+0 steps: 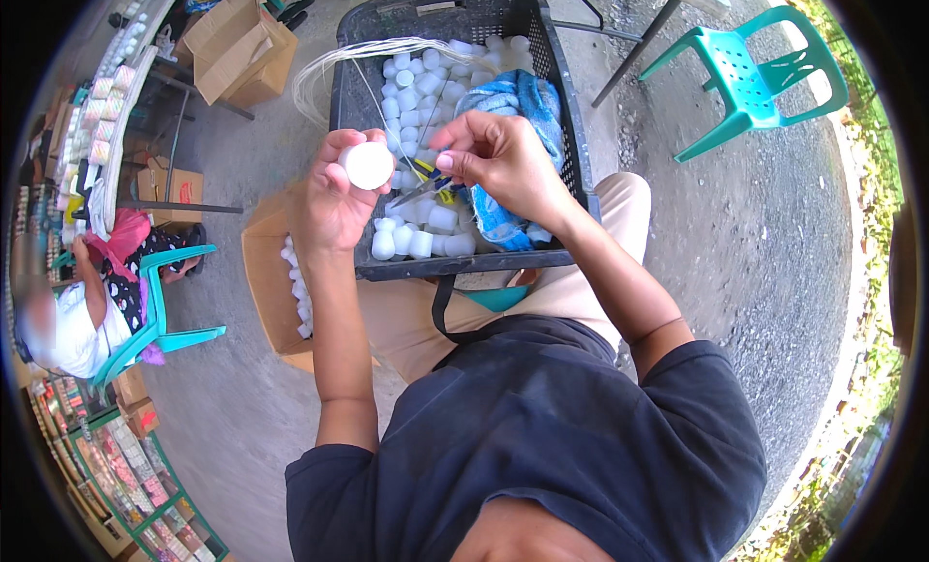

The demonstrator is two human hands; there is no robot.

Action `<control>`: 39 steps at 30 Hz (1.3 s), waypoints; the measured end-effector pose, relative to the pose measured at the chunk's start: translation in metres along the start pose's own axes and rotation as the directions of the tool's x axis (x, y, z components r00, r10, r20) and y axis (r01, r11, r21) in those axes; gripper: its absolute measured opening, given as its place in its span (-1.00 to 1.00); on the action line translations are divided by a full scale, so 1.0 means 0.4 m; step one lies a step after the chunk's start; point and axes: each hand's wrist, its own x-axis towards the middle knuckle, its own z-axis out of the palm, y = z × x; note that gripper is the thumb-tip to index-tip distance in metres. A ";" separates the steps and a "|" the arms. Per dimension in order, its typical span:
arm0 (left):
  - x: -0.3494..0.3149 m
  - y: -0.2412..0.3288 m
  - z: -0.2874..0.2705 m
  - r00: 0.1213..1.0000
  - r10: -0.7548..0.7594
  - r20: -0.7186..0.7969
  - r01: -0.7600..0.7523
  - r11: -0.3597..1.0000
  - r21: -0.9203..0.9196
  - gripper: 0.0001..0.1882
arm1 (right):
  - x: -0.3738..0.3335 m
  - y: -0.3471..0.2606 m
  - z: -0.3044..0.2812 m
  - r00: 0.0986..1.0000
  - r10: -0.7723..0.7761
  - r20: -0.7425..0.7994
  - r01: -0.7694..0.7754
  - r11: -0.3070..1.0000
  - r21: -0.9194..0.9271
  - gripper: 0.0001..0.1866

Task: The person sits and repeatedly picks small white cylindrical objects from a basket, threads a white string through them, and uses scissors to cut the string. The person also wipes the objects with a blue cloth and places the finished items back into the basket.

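My left hand (334, 196) is raised over the near left of a black plastic crate (464, 264), its fingers closed around a short, round white candle (367, 165) with the flat end facing up. To its right, my right hand (503, 160) has thumb and forefinger pinched together; whatever is between them is too thin to make out. Just below those fingers are cutters (426, 186) with dark blue handles; whether the hand touches them is unclear. Several similar white candles (411, 97) fill the crate, and a blue patterned cloth (518, 97) lies along its right side.
A bundle of thin white strands (334, 59) hangs over the crate's left rim. Left of the crate, a cardboard box (271, 272) contains more white pieces. A person (87, 315) sits on a green chair at far left. Another green chair (760, 83) stands at right.
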 end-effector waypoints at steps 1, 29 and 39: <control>0.005 -0.003 0.003 1.000 -0.003 0.008 0.003 1.000 -0.003 -0.43 | -0.002 0.044 -0.003 1.000 -0.007 -0.004 0.007 1.000 0.005 -0.90; -0.002 -0.067 0.122 0.944 0.030 -0.329 0.023 0.988 0.155 -0.61 | -0.046 -0.018 0.008 0.865 -0.470 -0.177 0.391 0.851 -0.351 -0.92; -0.003 -0.070 0.144 0.940 0.052 -0.338 0.002 0.988 0.156 -0.61 | -0.039 0.006 0.016 0.843 -0.518 -0.146 0.434 0.816 -0.382 -0.88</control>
